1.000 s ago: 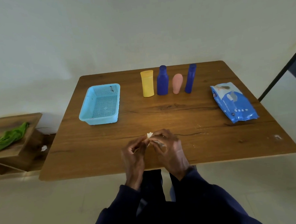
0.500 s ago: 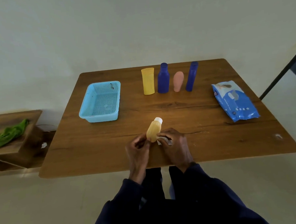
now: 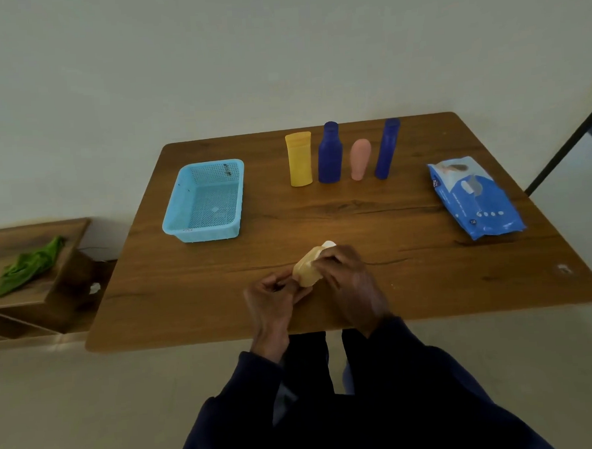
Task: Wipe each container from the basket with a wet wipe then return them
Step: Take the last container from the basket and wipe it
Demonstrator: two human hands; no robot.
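The right hand is now sliding up the small orange bottle. Half a second ago it was sitting low, near the bottom, and most of the bottle was showing. Now its fingers are curling over the top part, and only the white cap is peeking out past them. The left hand is pinching the bottom end to keep the bottle from moving. The wet wipe is not showing; it is likely tucked under the right fingers. So the rubbing is probably under way on this bottle.

The bottle is lying tilted between both hands, just above the near side of the counter. It is looking soft orange and a bit see-through.

The blue basket is holding no containers. The yellow tube, fat blue bottle, pink tube and thin blue bottle are standing in a row at the back, still waiting to go home.
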